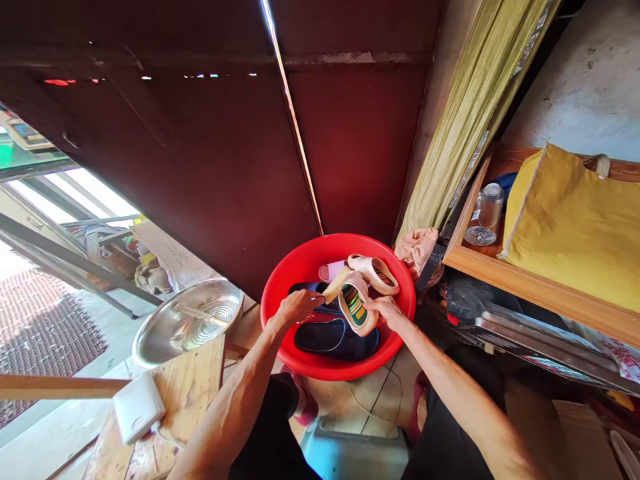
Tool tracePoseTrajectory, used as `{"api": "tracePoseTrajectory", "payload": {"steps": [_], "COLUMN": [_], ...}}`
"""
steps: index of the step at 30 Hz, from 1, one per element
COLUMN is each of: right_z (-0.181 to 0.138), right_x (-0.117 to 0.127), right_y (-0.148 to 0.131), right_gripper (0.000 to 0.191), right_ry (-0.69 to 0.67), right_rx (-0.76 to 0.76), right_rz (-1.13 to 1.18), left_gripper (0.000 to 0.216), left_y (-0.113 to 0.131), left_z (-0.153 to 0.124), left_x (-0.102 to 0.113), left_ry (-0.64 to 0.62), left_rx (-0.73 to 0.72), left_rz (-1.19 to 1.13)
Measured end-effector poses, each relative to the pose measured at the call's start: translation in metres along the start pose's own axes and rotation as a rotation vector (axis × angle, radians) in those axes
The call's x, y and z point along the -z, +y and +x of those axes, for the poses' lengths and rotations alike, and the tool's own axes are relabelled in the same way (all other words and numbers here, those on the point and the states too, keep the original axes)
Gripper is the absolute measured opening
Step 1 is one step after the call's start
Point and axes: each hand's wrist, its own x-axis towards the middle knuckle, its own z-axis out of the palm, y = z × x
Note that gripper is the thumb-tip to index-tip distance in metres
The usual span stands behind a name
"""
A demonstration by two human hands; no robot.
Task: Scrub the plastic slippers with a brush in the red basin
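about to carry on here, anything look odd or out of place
The steel basin at the left looks tilted up on its edge rather than flat. Also, the pale pink slippers and navy slippers are piled in a red plastic basin, with no water visible.

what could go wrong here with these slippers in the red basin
The steel bowl sits close to the left hand's forearm, so a careless elbow might knock it. The white power adapter lies on the wooden board near the red basin; any drips might reach it, though I can't tell whether there's water. The pale pink slide under the right hand might slip onto the crumpled pink cloth beside the rim.
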Motion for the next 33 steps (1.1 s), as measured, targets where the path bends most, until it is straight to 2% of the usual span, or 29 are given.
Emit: {"api": "tracePoseTrajectory", "payload": {"steps": [4,7,9,13,15,21,25,29,33], "right_z": [-0.013,-0.014,-0.01,0.002,0.006,0.01,0.013,0.018,0.02], "right_x": [0.005,0.01,0.011,0.007,0.004,-0.001,-0.009,-0.011,-0.002], "right_y": [-0.02,-0.03,-0.031,-0.02,-0.012,0.006,0.011,0.009,0.008], "right_gripper": [0.038,0.045,0.046,0.047,0.048,0.05,0.051,0.053,0.049], "right_ry": [0.005,0.113,0.2,0.286,0.281,0.274,0.23,0.226,0.234], "right_rx": [0.189,0.228,0.2,0.122,0.129,0.09,0.086,0.127,0.135], "right_rz": [0.108,0.212,0.265,0.349,0.352,0.191,0.144,0.19,0.171], "left_gripper": [0.054,0.051,0.047,0.041,0.037,0.038,0.038,0.044,0.043], "left_y": [-0.011,-0.007,0.0,0.019,0.027,0.058,0.083,0.098,0.098], "left_z": [-0.006,-0.009,-0.01,-0.015,-0.018,-0.016,0.003,0.023,0.017], "left_x": [0.014,0.012,0.007,-0.003,-0.007,-0.03,-0.042,-0.045,-0.039], "left_ry": [0.088,0.134,0.053,-0.238,-0.277,-0.204,-0.062,0.026,0.054], "left_rx": [-0.096,-0.166,-0.187,-0.149,-0.153,-0.171,-0.145,-0.113,-0.157], "left_rz": [-0.287,-0.401,-0.433,-0.401,-0.355,-0.321,-0.193,-0.163,-0.076]}}
